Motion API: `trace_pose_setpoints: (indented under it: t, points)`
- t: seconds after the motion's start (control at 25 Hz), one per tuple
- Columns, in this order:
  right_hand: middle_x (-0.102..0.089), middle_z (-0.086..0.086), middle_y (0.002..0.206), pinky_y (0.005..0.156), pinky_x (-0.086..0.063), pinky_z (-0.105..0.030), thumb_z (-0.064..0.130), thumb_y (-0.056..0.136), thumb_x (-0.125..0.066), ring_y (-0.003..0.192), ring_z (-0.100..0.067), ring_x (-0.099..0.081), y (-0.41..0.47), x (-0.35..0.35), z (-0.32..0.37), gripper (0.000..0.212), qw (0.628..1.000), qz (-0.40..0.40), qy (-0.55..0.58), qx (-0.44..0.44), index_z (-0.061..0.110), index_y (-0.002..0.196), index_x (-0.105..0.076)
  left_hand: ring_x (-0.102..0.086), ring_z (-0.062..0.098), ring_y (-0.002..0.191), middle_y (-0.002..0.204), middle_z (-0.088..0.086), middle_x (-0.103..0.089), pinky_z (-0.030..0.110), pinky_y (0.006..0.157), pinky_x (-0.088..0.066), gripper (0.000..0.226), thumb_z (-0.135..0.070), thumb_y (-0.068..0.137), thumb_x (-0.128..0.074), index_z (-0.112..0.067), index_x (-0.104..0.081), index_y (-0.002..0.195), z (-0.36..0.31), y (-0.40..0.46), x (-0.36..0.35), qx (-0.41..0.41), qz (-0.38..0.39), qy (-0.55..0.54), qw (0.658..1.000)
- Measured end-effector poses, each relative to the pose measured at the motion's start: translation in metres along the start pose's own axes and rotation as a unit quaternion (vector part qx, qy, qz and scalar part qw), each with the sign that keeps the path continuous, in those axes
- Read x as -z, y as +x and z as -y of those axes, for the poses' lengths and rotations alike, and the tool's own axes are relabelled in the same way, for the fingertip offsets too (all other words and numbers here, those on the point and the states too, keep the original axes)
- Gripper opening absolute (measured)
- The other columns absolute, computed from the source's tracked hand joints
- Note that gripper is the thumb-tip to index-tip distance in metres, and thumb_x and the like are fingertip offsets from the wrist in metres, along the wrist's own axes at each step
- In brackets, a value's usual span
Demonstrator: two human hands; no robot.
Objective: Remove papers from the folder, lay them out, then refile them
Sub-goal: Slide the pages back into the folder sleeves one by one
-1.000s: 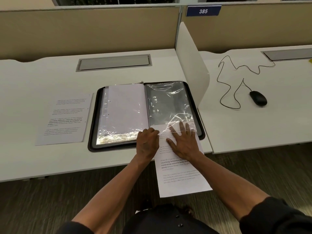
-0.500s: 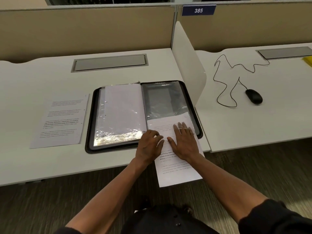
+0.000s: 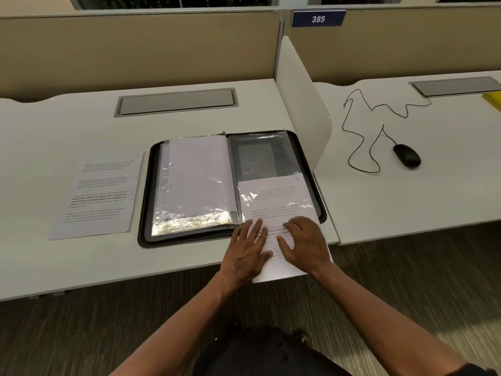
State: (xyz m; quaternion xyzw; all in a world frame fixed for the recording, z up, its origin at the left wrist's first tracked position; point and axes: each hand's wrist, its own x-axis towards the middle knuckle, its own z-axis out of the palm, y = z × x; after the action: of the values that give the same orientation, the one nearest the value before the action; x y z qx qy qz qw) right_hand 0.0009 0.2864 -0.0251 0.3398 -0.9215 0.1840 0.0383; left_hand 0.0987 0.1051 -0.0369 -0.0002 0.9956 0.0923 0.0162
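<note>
Head view, over our own forearms: a printed sheet (image 3: 276, 202) goes back into the right-hand clear sleeve (image 3: 260, 156) of the open black folder (image 3: 146, 213); we judge the refiling step to be about half done, with the sheet's far half under the glossy plastic and its near half hanging off the front edge of the worktop (image 3: 54, 126); the sheet's long axis runs straight away from us, in line with the sleeve, so the coming push goes forward, away from our body; our left hand (image 3: 248, 253) lies flat with fingers spread, pressing the sheet's left margin beside the folder's spine; our right hand (image 3: 305, 244) presses its middle with fingers loosely bent, thumb out; neither grip closes round the paper, both only bear down on it; the right hand sits more squarely on the page and looks better placed to drive it, the left to steady the sleeve mouth; room ahead is open up to the sleeve's far end, while the white divider panel (image 3: 301, 104) stands just beside the folder's right edge and leaves little room to swing that way; a second printed sheet (image 3: 100, 194) lies out on the worktop left of the folder, apart from both hands and not yet refiled; a wired mouse (image 3: 406, 156) rests on the next desk.
</note>
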Motion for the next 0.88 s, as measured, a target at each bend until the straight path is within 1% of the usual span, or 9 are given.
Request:
trace_pose_setpoints:
  t: [0.12, 0.24, 0.36, 0.44, 0.52, 0.6, 0.68, 0.76, 0.88]
  points:
    - [-0.016, -0.008, 0.167, 0.125, -0.009, -0.048, 0.068, 0.095, -0.028, 0.155, -0.026, -0.012, -0.022, -0.006, -0.009, 0.079, 0.988, 0.145, -0.047, 0.018, 0.021, 0.158, -0.027, -0.047, 0.036, 0.132, 0.146, 0.017, -0.05, 0.046, 0.112, -0.031, 0.056, -0.04, 0.094, -0.057, -0.008, -0.053, 0.139, -0.002, 0.003, -0.002, -0.005, -0.017, 0.004, 1.0]
    - [0.023, 0.0, 0.165, 0.123, 0.014, -0.048, 0.075, 0.091, 0.004, 0.152, -0.02, 0.022, -0.018, -0.005, -0.008, 0.084, 0.977, 0.195, -0.08, 0.016, 0.028, 0.16, 0.007, -0.057, 0.033, 0.122, 0.133, 0.016, -0.059, 0.044, 0.106, -0.043, 0.048, -0.036, 0.097, -0.048, -0.006, -0.058, 0.134, -0.007, 0.009, 0.001, -0.046, -0.042, -0.014, 0.998]
    - [0.026, -0.001, 0.164, 0.123, 0.013, -0.048, 0.075, 0.084, 0.018, 0.151, -0.022, 0.025, -0.003, -0.005, 0.0, 0.089, 0.977, 0.2, -0.074, -0.009, 0.027, 0.159, 0.013, -0.033, 0.029, 0.145, 0.156, 0.011, -0.037, 0.04, 0.121, -0.018, 0.06, -0.047, 0.102, -0.029, -0.011, -0.041, 0.149, -0.009, 0.005, 0.003, -0.066, -0.003, -0.04, 0.997]
    - [0.017, -0.005, 0.166, 0.124, 0.008, -0.047, 0.073, 0.091, 0.005, 0.153, -0.024, 0.017, 0.002, -0.006, 0.004, 0.085, 0.983, 0.175, -0.055, -0.021, 0.023, 0.16, 0.005, -0.003, 0.022, 0.153, 0.164, 0.004, -0.007, 0.036, 0.123, 0.005, 0.065, -0.052, 0.103, -0.02, -0.016, -0.02, 0.157, -0.007, 0.004, 0.001, -0.063, 0.016, -0.055, 0.996]
    - [-0.012, -0.014, 0.167, 0.125, -0.007, -0.047, 0.064, 0.097, -0.02, 0.155, -0.03, -0.008, -0.003, -0.008, 0.006, 0.078, 0.991, 0.127, -0.042, -0.028, 0.017, 0.158, -0.022, 0.008, 0.02, 0.153, 0.163, 0.004, 0.004, 0.034, 0.122, 0.011, 0.068, -0.054, 0.102, -0.016, -0.016, -0.011, 0.158, -0.003, 0.007, 0.001, -0.063, 0.019, -0.053, 0.996]
    - [-0.04, -0.016, 0.153, 0.122, -0.022, -0.049, 0.058, 0.097, -0.034, 0.146, -0.032, -0.033, -0.013, -0.01, 0.003, 0.066, 0.995, 0.082, -0.047, -0.02, 0.015, 0.146, -0.044, -0.006, 0.026, 0.153, 0.163, 0.009, -0.008, 0.037, 0.122, 0.001, 0.066, -0.049, 0.102, -0.025, -0.011, -0.02, 0.156, 0.001, 0.01, 0.002, -0.055, 0.013, -0.04, 0.998]
    - [-0.042, -0.013, 0.152, 0.122, -0.023, -0.049, 0.057, 0.098, -0.034, 0.146, -0.029, -0.033, -0.023, -0.013, 0.0, 0.063, 0.994, 0.083, -0.067, -0.013, 0.017, 0.145, -0.046, -0.04, 0.036, 0.14, 0.152, 0.019, -0.041, 0.043, 0.116, -0.026, 0.057, -0.038, 0.1, -0.048, -0.004, -0.044, 0.146, 0.005, 0.009, 0.003, -0.052, -0.019, -0.024, 0.998]
    - [-0.025, -0.01, 0.164, 0.125, -0.011, -0.05, 0.059, 0.099, -0.026, 0.153, -0.027, -0.016, -0.023, -0.012, -0.001, 0.068, 0.991, 0.11, -0.078, -0.016, 0.021, 0.155, -0.03, -0.057, 0.035, 0.122, 0.133, 0.02, -0.057, 0.044, 0.105, -0.044, 0.049, -0.035, 0.096, -0.056, -0.004, -0.055, 0.135, 0.007, 0.006, 0.0, -0.061, -0.047, -0.026, 0.997]
    - [0.009, -0.002, 0.166, 0.124, 0.006, -0.049, 0.063, 0.097, -0.008, 0.154, -0.023, 0.012, -0.014, -0.009, 0.003, 0.075, 0.982, 0.158, -0.099, -0.034, 0.025, 0.16, -0.002, -0.054, 0.035, 0.127, 0.135, 0.02, -0.057, 0.046, 0.109, -0.041, 0.054, -0.041, 0.097, -0.042, -0.006, -0.057, 0.134, 0.009, 0.0, -0.003, -0.079, -0.078, -0.035, 0.993]
